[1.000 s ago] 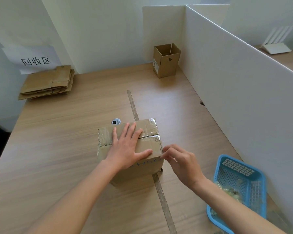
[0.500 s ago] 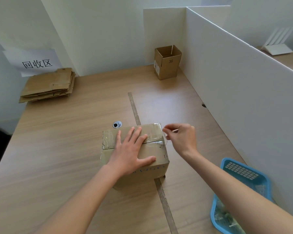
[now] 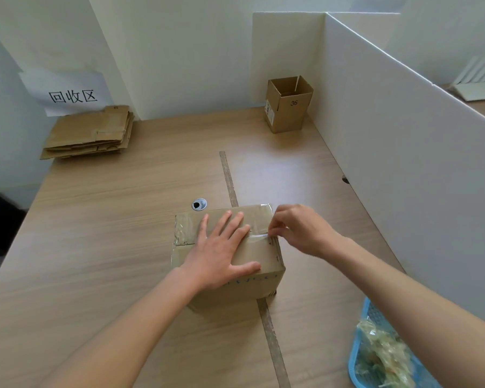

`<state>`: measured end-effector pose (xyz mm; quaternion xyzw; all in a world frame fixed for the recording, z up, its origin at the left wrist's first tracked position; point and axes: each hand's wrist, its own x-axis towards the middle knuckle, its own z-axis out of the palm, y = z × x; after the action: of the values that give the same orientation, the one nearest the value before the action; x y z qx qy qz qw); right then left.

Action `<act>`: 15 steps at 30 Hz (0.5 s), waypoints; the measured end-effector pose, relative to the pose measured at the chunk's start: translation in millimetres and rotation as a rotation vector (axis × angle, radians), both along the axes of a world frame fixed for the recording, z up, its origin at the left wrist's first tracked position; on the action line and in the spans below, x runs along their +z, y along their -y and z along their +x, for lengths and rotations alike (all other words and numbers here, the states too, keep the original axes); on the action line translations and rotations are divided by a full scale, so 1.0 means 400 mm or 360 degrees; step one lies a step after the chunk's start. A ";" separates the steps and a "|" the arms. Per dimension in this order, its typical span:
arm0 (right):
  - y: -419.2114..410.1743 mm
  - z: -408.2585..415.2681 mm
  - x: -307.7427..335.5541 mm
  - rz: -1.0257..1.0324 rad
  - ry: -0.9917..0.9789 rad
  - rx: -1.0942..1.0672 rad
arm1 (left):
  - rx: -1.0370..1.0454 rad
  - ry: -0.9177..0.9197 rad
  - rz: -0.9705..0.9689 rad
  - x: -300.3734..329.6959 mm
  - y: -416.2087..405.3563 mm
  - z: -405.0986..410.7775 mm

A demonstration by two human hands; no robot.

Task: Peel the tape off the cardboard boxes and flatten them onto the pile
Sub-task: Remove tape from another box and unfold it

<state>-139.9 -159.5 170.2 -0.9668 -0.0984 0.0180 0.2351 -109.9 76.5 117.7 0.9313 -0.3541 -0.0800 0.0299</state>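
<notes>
A sealed cardboard box (image 3: 266, 261) stands on the wooden table in front of me, clear tape (image 3: 259, 236) running along its top seam. My left hand (image 3: 221, 253) presses flat on the box top with fingers spread. My right hand (image 3: 300, 231) is at the box's right edge, its fingertips pinching the end of the tape strip. At the far left lies the pile of flattened cardboard (image 3: 90, 134). A second, smaller box (image 3: 289, 105) stands with its flaps up at the far right corner.
A blue plastic basket (image 3: 359, 357) with crumpled used tape sits at the near right. White partition boards (image 3: 403, 141) wall the table's right and back. A cable grommet (image 3: 198, 204) lies just behind the box. A paper sign (image 3: 67, 92) hangs above the pile.
My right hand moved from the box's near right corner up along its right edge and now pinches the tape at the top seam. The left hand stayed pressed on top.
</notes>
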 end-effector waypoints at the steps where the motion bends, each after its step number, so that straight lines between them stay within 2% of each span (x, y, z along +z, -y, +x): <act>1: 0.004 0.010 0.005 -0.0005 -0.0001 -0.0028 | -0.0003 0.0005 0.0001 0.001 0.002 0.002; 4: 0.001 0.013 -0.004 0.0002 0.0051 -0.0115 | -0.0037 0.0019 -0.0010 0.004 0.007 0.010; 8: 0.009 0.004 -0.017 -0.0008 0.0007 -0.0005 | -0.0171 0.0028 -0.0055 0.002 -0.021 0.031; 13: -0.032 -0.011 -0.049 0.0083 -0.0255 0.0021 | -0.0476 0.0101 0.0060 -0.002 -0.102 0.068; 15: -0.046 -0.002 -0.048 0.0167 -0.0286 -0.0054 | -0.0382 0.0049 -0.0082 -0.001 -0.094 0.062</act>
<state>-140.6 -141.3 151.2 -0.9491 -0.0613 0.0955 0.2937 -85.0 114.3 117.1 0.8823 -0.4653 -0.0596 0.0386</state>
